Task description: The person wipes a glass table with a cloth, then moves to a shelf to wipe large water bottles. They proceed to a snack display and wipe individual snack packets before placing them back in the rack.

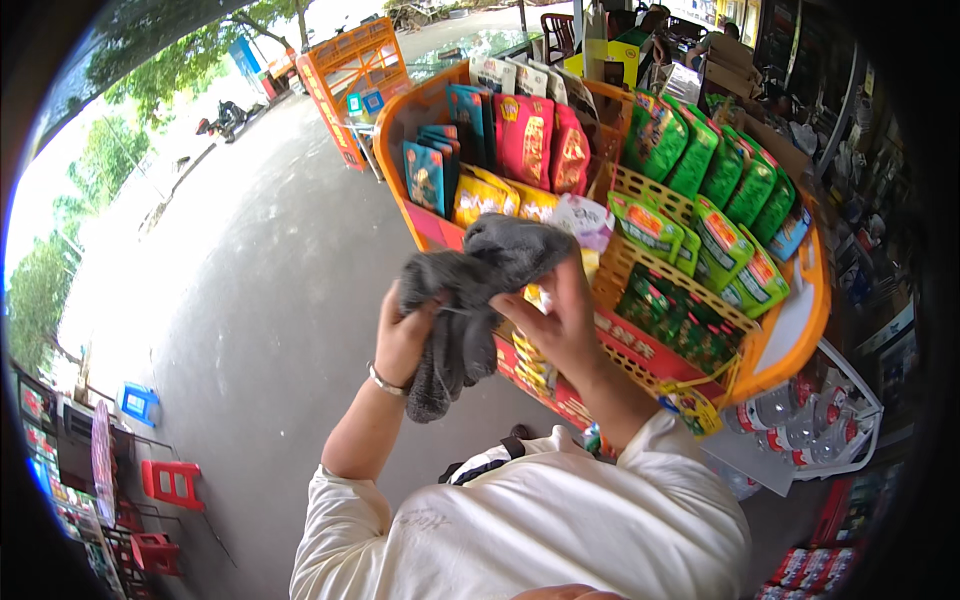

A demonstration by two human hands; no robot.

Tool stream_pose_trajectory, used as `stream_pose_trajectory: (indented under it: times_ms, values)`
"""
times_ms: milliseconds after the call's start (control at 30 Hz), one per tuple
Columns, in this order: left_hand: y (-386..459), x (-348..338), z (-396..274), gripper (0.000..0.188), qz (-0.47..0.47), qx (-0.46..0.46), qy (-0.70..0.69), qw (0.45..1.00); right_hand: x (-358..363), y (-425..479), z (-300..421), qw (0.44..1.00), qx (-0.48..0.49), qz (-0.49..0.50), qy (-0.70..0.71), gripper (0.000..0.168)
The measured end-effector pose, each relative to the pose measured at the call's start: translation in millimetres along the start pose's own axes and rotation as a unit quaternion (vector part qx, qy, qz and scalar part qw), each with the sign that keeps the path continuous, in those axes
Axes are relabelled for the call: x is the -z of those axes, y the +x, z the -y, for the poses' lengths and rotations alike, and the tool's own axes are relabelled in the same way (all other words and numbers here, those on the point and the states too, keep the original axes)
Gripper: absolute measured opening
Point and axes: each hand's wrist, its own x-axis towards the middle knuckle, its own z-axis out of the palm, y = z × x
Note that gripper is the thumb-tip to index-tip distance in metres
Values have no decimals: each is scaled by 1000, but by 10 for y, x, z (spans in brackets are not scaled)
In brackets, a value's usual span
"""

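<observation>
A dark grey cloth (457, 315) is bunched between my two hands, in front of my chest. My left hand (407, 330) grips its left side, and a loose part hangs down beside that wrist. With thumb and fingers, my right hand (555, 311) holds the upper right end of the cloth. Just beyond the hands stands an orange display rack (409, 202) with snack packets in it. Yellow packets (480, 196) and a white-and-purple packet (586, 219) lie closest to the cloth, partly hidden by it.
Red packets (523, 139) and green packets (656, 139) fill the rack's upper rows. Large plastic bottles (795, 420) stand in a white frame at right. Red stools (172, 484) and a blue stool (139, 403) are at left. People (724, 49) sit in the background.
</observation>
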Motion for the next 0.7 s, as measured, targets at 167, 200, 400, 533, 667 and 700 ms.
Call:
stream_pose_trajectory:
  times_ms: [167,200,400,533,667,700]
  values:
    - [466,24,11,42,-16,-95,16,995,-608,-537,-599,984,-52,-51,160,77]
    - [461,56,73,67,109,-36,77,990,-690,-661,-713,983,-105,-8,151,81]
    - [1274,777,23,61,232,-134,114,957,-546,-395,-881,988,-141,-63,-16,59]
    - [2147,1528,350,21,-102,-276,134,946,-721,-157,-1044,977,-146,-140,-62,51]
    - [2904,1953,416,59,-106,-270,259,921,-1121,142,-1037,958,-74,-274,-35,44]
    - [3064,2027,424,69,-70,-275,311,907,-1189,346,-1047,951,-49,-303,-38,42]
